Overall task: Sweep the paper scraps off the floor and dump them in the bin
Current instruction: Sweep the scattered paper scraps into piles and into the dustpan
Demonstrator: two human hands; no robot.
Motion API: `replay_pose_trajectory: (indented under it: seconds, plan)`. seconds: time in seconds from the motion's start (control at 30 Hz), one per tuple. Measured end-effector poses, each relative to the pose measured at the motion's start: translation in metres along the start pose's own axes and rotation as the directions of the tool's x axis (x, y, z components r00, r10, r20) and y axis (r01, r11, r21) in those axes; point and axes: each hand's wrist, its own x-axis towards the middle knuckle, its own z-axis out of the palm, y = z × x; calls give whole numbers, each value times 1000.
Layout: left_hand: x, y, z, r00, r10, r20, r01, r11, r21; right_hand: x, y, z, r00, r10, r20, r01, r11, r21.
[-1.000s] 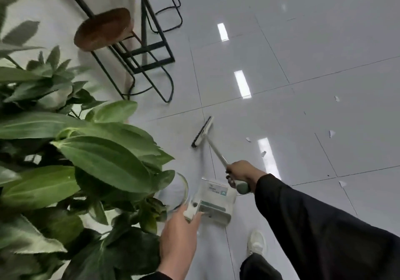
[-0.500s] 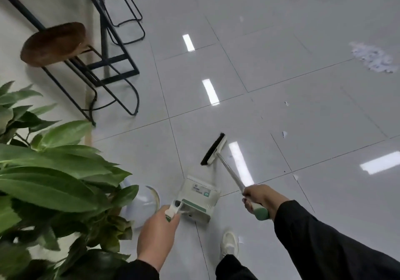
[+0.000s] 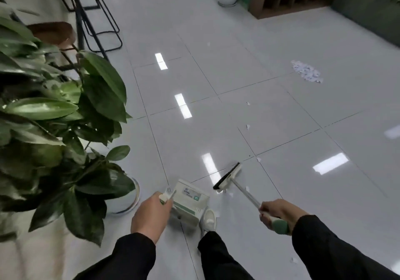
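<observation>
Since a moment ago the person has turned away from the wall, so the big heap of paper scraps [image 3: 306, 74] now shows far off on the floor [image 3: 281, 41], up and to the right. The broom head [image 3: 227, 176] has swung over to the right of the dustpan [image 3: 190, 201].

More scraps lie alone: two small ones [image 3: 248, 126] out in the middle of the floor, one just past the broom head, a few tiny bits beside the broom stick, and one low down near the right sleeve. None are in the dustpan that I can see, and no bin is in sight.

The right hand [image 3: 278, 213] has its fingers wrapped tight round the green end of the broom handle [image 3: 280, 225]. The left hand [image 3: 151, 214] is curled round the dustpan's handle and holds the pan low, close to a white shoe [image 3: 208, 218]. I cannot tell if the pan rests on the floor.

A big leafy plant [image 3: 65, 117] in a white pot stands at the left, with a stool [image 3: 54, 32] behind it. A white vase and a wooden shelf stand far off at the top.

I think the sweeping has only just started. Next the person likely needs to pull the near scraps together with short strokes, then walk over to the big heap and push it all into the pan. The brush must stay flat on the floor, because light paper can skip away.
</observation>
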Motion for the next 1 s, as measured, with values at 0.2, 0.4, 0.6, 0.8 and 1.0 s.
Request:
replay_pose_trajectory:
  seconds: [0.2, 0.4, 0.6, 0.8, 1.0]
  plan:
    - [-87, -58, 5, 998, -32, 58, 35, 998, -60, -62, 76, 12, 1000, -28, -5, 27, 995, -96]
    - [-130, -105, 4, 991, -114, 68, 117, 993, -36, -70, 105, 63, 986, 8, 169, -5, 1000, -16]
    - [-152, -142, 8, 980, -177, 87, 174, 984, 44, -61, 99, 126, 954, -29, 297, 75, 986, -146]
    - [-155, -159, 14, 983, -159, 94, 145, 979, 141, -32, 106, 169, 932, -43, 359, 113, 978, -175]
    - [-151, -154, 20, 987, -130, 92, 110, 975, 191, -14, 139, 126, 952, 49, 301, 15, 978, -207]
